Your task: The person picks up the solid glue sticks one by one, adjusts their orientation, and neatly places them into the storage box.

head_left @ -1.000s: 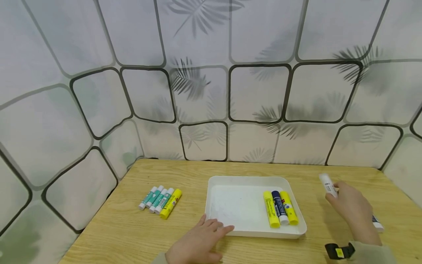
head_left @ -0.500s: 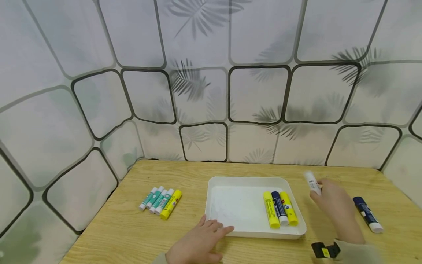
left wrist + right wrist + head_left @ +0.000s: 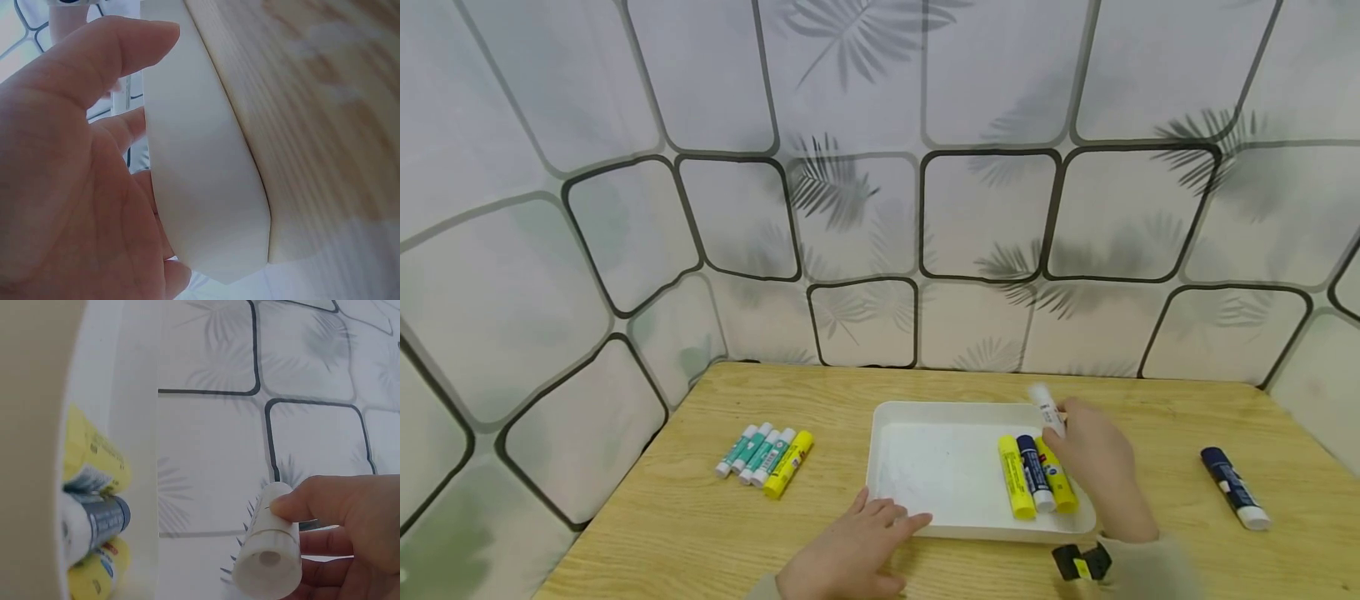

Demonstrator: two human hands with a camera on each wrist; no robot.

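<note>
My right hand (image 3: 1097,462) pinches a white glue stick (image 3: 1045,407) between thumb and fingers, over the right side of the white tray (image 3: 940,404). In the right wrist view the white glue stick (image 3: 269,550) points its round, hollowed end at the camera. Inside the tray, a yellow glue stick (image 3: 1016,477), a navy one (image 3: 1033,471) and another yellow one (image 3: 1054,477) lie side by side; my right hand overlaps the last. My left hand (image 3: 853,550) rests with extended fingers over the tray's near left rim, its thumb (image 3: 150,47) outside the wall (image 3: 194,144).
On the wooden table (image 3: 835,392), several green-and-white glue sticks (image 3: 752,454) lie in a row at the left with a yellow one (image 3: 788,465) beside them. A navy glue stick (image 3: 1235,490) lies right of the tray. Patterned fabric (image 3: 865,217) stands behind the table.
My right hand has carried the white glue stick leftward from the table's right side to over the tray, uncovering the navy glue stick there. My left hand stays put.
</note>
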